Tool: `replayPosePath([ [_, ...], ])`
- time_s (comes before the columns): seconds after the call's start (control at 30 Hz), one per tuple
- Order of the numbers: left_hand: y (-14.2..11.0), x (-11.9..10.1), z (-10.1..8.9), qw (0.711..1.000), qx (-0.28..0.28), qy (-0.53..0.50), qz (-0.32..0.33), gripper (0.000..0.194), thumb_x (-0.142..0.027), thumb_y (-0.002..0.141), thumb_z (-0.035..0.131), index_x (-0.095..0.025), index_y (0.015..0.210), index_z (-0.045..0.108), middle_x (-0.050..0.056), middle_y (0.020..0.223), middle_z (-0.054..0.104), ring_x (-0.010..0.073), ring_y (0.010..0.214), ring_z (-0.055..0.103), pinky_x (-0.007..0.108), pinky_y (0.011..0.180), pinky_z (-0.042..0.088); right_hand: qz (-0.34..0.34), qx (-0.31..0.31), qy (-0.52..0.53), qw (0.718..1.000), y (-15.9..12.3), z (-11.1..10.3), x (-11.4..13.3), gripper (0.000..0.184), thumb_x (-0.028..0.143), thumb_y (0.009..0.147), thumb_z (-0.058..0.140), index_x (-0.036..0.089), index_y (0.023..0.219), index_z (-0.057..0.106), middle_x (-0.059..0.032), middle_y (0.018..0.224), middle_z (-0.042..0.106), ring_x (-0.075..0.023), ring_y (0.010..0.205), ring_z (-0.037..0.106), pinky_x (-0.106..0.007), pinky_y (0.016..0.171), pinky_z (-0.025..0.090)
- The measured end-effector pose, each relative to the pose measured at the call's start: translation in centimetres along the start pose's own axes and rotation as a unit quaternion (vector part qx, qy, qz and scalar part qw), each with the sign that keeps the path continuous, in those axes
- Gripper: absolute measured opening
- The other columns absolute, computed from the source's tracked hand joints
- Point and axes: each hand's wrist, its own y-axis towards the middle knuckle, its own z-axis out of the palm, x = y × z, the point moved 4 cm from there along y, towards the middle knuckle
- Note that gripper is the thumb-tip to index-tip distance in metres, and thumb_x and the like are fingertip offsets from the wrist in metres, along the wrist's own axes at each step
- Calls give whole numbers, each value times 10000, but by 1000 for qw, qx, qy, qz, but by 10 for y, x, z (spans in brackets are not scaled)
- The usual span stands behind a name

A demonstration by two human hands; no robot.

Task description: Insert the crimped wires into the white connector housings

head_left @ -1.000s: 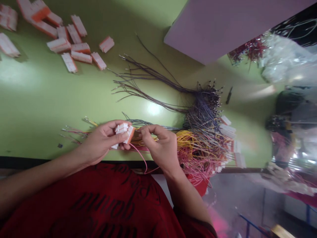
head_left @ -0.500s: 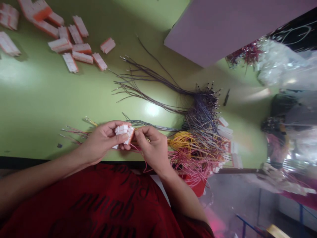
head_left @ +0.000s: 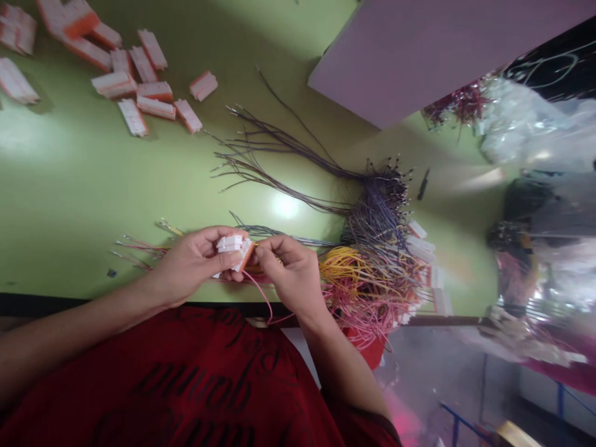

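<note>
My left hand (head_left: 193, 264) grips a white and orange plastic connector (head_left: 235, 248) between thumb and fingers, just above the near edge of the green table (head_left: 84, 198). My right hand (head_left: 291, 273) is pinched on a pink wire (head_left: 261, 292) right at the connector's orange end. The wire loops down over the table edge toward my red shirt. A tangled bundle of yellow, pink, purple and brown wires (head_left: 372, 261) lies just right of my right hand.
Several white and orange connectors (head_left: 139, 87) lie scattered at the far left of the table. A flat lilac board (head_left: 419, 49) covers the far right. Loose brown wires (head_left: 270, 161) fan across the middle. Clear plastic bags (head_left: 535, 124) sit at the right.
My right hand drew in closer to the connector and stays pinched there. The pink wire's loop below the hands shifted a little. The left hand has held still.
</note>
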Motion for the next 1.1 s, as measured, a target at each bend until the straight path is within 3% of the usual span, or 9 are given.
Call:
replayPosePath([
  [0.23, 1, 2, -2, 1000, 8, -19, -4, 391, -247, 676, 853, -158, 1015, 680, 16, 725, 744, 162, 581, 688, 278, 579, 574, -11, 1, -22, 1000, 1, 2, 2, 128, 240, 805, 602, 197, 691, 643, 7, 660, 698, -130, 619, 628, -269, 626, 491],
  [0.53, 1, 4, 0, 1000, -15, -18, 0, 409, -285, 662, 864, -167, 989, 648, 16, 768, 749, 168, 583, 701, 282, 583, 577, -31, -10, -25, 999, 2, 1, 3, 118, 241, 815, 589, 200, 708, 618, 14, 671, 682, -126, 634, 622, -265, 638, 501],
  [0.67, 0, -6, 2, 999, -25, -24, 9, 406, -267, 650, 871, -163, 970, 642, 11, 763, 745, 161, 592, 698, 274, 591, 571, -56, 20, -60, 996, 9, -10, 10, 182, 297, 853, 598, 201, 711, 660, 2, 677, 708, -140, 639, 638, -276, 635, 493],
  [0.73, 1, -17, 3, 998, -46, -39, 35, 382, -259, 650, 869, -162, 942, 642, 0, 755, 731, 142, 579, 682, 253, 578, 547, -111, -32, -105, 988, 21, -25, 16, 235, 338, 895, 585, 204, 734, 691, -12, 717, 729, -156, 693, 659, -302, 695, 498],
  [0.8, 4, -29, 5, 995, -68, -55, 54, 357, -242, 645, 867, -156, 912, 646, -13, 736, 705, 119, 556, 652, 229, 549, 511, -180, -139, -219, 949, 38, -41, 20, 221, 299, 923, 565, 204, 790, 714, -35, 799, 743, -181, 793, 663, -349, 809, 471],
  [0.87, 11, -35, 9, 993, -70, -73, 53, 333, -221, 641, 859, -149, 893, 653, -17, 721, 681, 106, 541, 626, 213, 512, 472, -217, -195, -372, 881, 58, -47, 17, 168, 206, 915, 565, 194, 846, 718, -70, 885, 742, -214, 871, 636, -389, 865, 412],
  [0.97, 21, -35, 13, 991, -68, -106, 38, 299, -196, 638, 837, -142, 879, 668, -14, 715, 666, 93, 523, 596, 203, 484, 441, -216, -153, -537, 801, 85, -42, 1, 176, 120, 905, 543, 173, 854, 703, -119, 927, 725, -243, 870, 586, -385, 807, 360],
  [1.03, 27, -31, 12, 989, -73, -121, 29, 288, -187, 638, 827, -137, 880, 680, -11, 726, 671, 85, 522, 586, 202, 498, 452, -219, -138, -573, 778, 92, -41, -7, 210, 104, 919, 503, 172, 845, 687, -116, 883, 709, -237, 824, 559, -371, 771, 340],
  [1.1, 30, -28, 9, 988, -77, -130, 22, 289, -181, 629, 827, -135, 879, 689, -10, 734, 675, 82, 526, 582, 202, 509, 460, -230, -149, -572, 774, 92, -43, -10, 235, 97, 926, 471, 179, 848, 676, -93, 833, 690, -224, 789, 542, -364, 773, 332],
])
